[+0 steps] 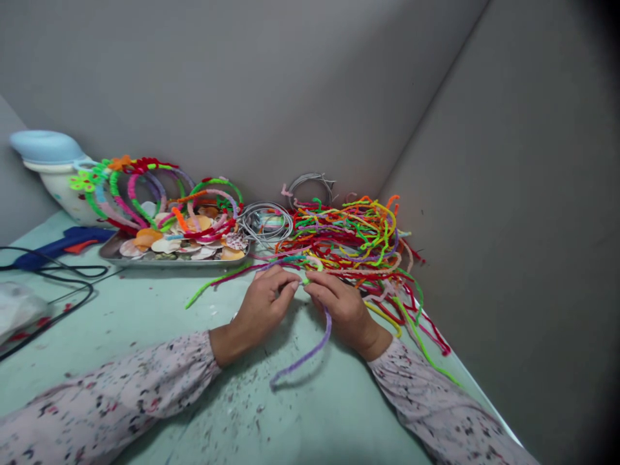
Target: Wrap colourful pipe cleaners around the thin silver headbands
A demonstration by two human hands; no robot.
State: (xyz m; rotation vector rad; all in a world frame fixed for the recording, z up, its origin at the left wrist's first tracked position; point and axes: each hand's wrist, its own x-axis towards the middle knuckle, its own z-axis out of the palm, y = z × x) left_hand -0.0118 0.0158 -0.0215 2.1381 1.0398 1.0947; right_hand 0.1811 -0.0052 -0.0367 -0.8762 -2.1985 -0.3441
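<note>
My left hand (264, 303) and my right hand (341, 307) meet at the fingertips over the pale green table (145, 316). Both pinch a lilac pipe cleaner (310, 352), whose loose end curves down towards me between my wrists. A bit of light green pipe cleaner (306, 281) shows right where the fingers join. Just beyond my hands lies a tangled heap of coloured pipe cleaners (353, 242). A long green pipe cleaner (213, 287) lies loose to the left of my left hand.
A metal tray (121, 256) with shells and pipe-cleaner-wrapped hoops (145, 190) stands at the back left. Bare wire rings (264, 223) lie beside it. A blue glue gun (58, 245) with black cable (62, 300) lies at the left, near a white-and-blue pot (53, 168). Grey walls close the corner.
</note>
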